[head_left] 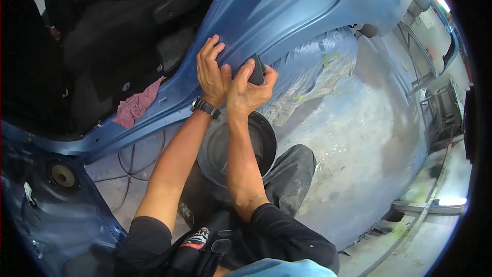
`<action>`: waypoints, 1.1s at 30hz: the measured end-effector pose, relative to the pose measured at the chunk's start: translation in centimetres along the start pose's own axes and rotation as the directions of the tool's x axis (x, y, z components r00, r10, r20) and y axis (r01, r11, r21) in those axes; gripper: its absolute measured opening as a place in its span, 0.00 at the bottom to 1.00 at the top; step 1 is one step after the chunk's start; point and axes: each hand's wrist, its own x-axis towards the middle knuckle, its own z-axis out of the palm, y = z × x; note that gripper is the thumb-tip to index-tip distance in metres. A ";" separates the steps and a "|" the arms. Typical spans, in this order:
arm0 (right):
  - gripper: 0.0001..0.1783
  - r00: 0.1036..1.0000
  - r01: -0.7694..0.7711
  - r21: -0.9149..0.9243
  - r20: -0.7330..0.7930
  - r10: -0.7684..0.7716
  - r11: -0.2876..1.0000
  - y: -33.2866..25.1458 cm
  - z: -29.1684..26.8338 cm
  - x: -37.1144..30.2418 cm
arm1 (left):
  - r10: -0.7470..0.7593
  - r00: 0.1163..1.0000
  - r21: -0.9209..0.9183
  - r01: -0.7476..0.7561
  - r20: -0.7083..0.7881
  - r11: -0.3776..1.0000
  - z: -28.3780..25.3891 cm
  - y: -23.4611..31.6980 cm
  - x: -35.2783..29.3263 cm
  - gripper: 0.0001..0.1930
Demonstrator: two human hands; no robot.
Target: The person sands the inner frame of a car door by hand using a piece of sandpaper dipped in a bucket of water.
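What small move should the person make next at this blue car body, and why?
Probably a short, light stroke of the dark block along the blue panel: the right hand already grips the block right by the panel's lower edge, while the left hand lies against the panel alongside, perhaps feeling the surface.

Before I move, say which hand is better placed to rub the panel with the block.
Likely the right hand: it grips the block by the panel, while the left hand lies on the panel without one.
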 end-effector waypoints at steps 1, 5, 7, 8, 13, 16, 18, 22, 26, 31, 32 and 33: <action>0.14 1.000 0.004 -0.001 -0.013 -0.004 1.000 -0.1 0.1 -0.1 | 0.000 1.000 0.004 0.000 0.003 1.000 -0.1 -0.1 -0.1 0.26; 0.11 0.999 -0.044 0.017 -0.017 0.045 0.999 -0.3 0.2 -0.2 | -0.007 1.000 0.034 0.006 0.013 0.999 0.0 0.0 -0.2 0.26; 0.10 0.999 -0.051 0.014 -0.014 0.051 0.999 -0.1 0.3 0.0 | -0.013 1.000 0.045 0.013 0.017 0.999 0.1 0.0 -0.2 0.26; 0.11 0.998 -0.040 0.024 -0.037 0.041 0.999 -0.1 0.5 -0.1 | -0.017 1.000 0.046 0.016 0.019 0.999 0.1 -0.1 -0.2 0.26; 0.10 0.996 0.037 -0.017 -0.080 -0.039 0.999 -0.1 1.2 -0.1 | -0.016 1.000 0.053 0.015 0.004 0.998 0.1 -0.1 -0.2 0.26; 0.10 0.955 0.220 -0.106 -0.180 -0.236 0.970 -0.5 1.7 3.0 | 0.004 1.000 0.052 -0.005 0.006 0.999 0.0 0.2 0.2 0.26; 0.09 0.988 0.074 -0.056 -0.130 -0.081 0.996 -1.7 1.2 5.1 | 0.014 1.000 0.043 -0.014 -0.003 0.999 0.3 0.8 0.2 0.26; 0.09 0.997 0.056 0.011 -0.054 -0.055 0.998 -0.8 1.0 1.8 | 0.029 1.000 0.063 -0.029 0.007 0.998 -0.1 0.2 0.0 0.25; 0.11 0.971 0.205 -0.050 -0.111 -0.209 0.977 -1.0 1.0 4.7 | 0.010 1.000 0.073 -0.012 0.023 0.997 0.1 0.4 0.0 0.25; 0.12 0.999 0.045 0.051 -0.016 -0.044 0.998 -1.0 0.7 1.9 | 0.029 0.999 0.074 -0.031 0.021 0.997 -0.2 -0.3 -0.2 0.25; 0.12 0.997 0.072 0.042 0.010 -0.072 0.997 -0.8 0.1 0.7 | 0.022 0.999 0.074 -0.024 0.022 0.997 -0.1 -0.1 -0.1 0.25; 0.12 0.995 0.085 0.044 0.039 -0.087 0.995 -0.1 -0.1 0.8 | 0.015 1.000 0.075 -0.017 0.024 0.997 0.0 0.1 0.0 0.25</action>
